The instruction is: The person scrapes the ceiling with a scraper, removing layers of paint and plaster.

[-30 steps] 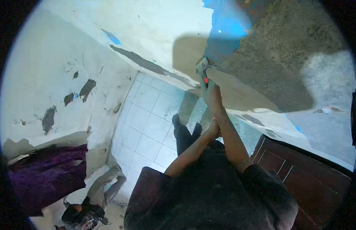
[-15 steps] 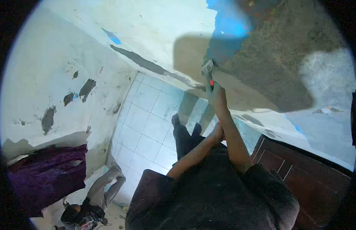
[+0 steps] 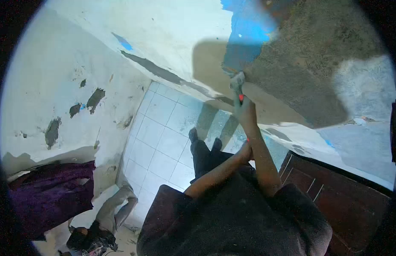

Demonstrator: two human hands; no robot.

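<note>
My right hand (image 3: 245, 112) is wrapped round the handle of a scraper (image 3: 237, 81), which has a grey metal head and red parts on its handle. The head is at the wall (image 3: 287, 81), by the lower end of a blue paint strip (image 3: 244, 47), where white paint and bare grey plaster meet. Lower down, my left hand (image 3: 245, 152) is closed beside my right forearm, close to another red bit of the handle. That forearm hides part of the left hand and of the handle.
White floor tiles (image 3: 157, 128) lie below, under my feet (image 3: 193, 135). A brown panelled door (image 3: 330, 200) is at lower right. On the left are a patchy wall (image 3: 35, 98), a purple cloth (image 3: 52, 198) and a pile of clothes or gear (image 3: 91, 239).
The scraper head and my right hand have shifted slightly down and to the right along the wall. My left hand has moved a little lower with them.
</note>
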